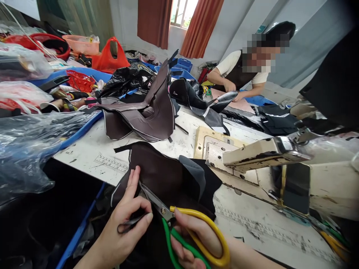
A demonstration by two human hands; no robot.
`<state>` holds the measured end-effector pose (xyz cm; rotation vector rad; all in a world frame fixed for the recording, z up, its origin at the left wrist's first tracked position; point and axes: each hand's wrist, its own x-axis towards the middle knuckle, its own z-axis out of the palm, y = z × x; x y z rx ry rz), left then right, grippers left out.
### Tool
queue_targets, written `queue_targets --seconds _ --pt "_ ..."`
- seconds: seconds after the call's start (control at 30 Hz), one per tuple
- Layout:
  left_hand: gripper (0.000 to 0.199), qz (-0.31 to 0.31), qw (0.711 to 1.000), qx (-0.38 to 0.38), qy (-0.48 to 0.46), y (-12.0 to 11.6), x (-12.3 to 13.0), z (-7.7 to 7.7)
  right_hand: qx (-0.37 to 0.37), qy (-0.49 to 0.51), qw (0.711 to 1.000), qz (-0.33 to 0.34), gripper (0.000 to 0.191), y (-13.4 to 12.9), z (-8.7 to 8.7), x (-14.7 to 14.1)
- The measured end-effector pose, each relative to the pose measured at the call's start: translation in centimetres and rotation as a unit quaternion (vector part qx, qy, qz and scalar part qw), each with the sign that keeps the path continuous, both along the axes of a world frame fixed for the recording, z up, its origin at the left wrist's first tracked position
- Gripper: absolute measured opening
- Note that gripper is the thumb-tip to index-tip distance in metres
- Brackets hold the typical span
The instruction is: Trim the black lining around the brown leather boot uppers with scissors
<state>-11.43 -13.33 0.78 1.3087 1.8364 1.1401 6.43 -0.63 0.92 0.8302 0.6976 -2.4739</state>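
A dark brown leather-like piece (157,168) with black and grey backing lies at the near edge of the worktable. My left hand (120,224) pinches a thin dark strip (131,223) between thumb and forefinger, its other fingers stretched over the brown piece's left part. Scissors (161,207), one handle loop yellow and the other green, are in my right hand (206,233). Their blades point up and left along the brown piece, close to my left fingers; whether they cut into it I cannot tell. Behind lies a larger sewn brown piece (140,112) with pale edges.
A sewing machine (252,153) stands on the white table (81,160) to the right, a phone (295,186) against it. Blue bins (81,130) with plastic bags and scraps fill the left. Across the table, a person (241,71) handles black pieces (221,101).
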Motion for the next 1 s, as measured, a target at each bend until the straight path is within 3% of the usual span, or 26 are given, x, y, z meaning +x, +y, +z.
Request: queue_targets --seconds 0.13,0.27,0.53,0.7,0.8,0.9,1.0 --pt "0.02 -0.003 1.0 -0.003 -0.017 -0.1 0.0 -0.1 0.052 -0.035 0.998 -0.028 0.069 -0.9 -0.2 -1.1" --pt "0.02 0.009 0.999 0.025 -0.039 -0.5 -0.1 -0.4 0.044 -0.042 0.997 -0.044 0.066 -1.0 0.2 -1.9" --pt "0.02 -0.017 0.993 0.054 -0.1 -1.2 -0.3 -1.2 0.015 -0.055 0.998 -0.016 0.066 0.6 0.5 -3.8" --pt "0.02 -0.022 0.995 0.076 -0.067 -1.3 -0.4 -1.6 0.02 -0.042 0.999 -0.003 0.065 1.3 0.4 -4.8" --pt "0.018 -0.015 0.995 0.09 -0.045 -1.3 -0.2 -1.6 -0.01 -0.014 1.0 0.012 0.067 2.4 0.2 -4.8" --pt "0.018 0.03 0.994 0.1 -0.035 -1.4 0.2 -1.6 -0.067 0.028 0.997 0.033 0.072 3.8 -0.3 -4.7" --pt "0.017 0.049 0.991 0.094 -0.077 -1.4 0.4 -1.5 -0.084 0.046 0.994 0.053 0.076 4.6 -0.6 -5.0"
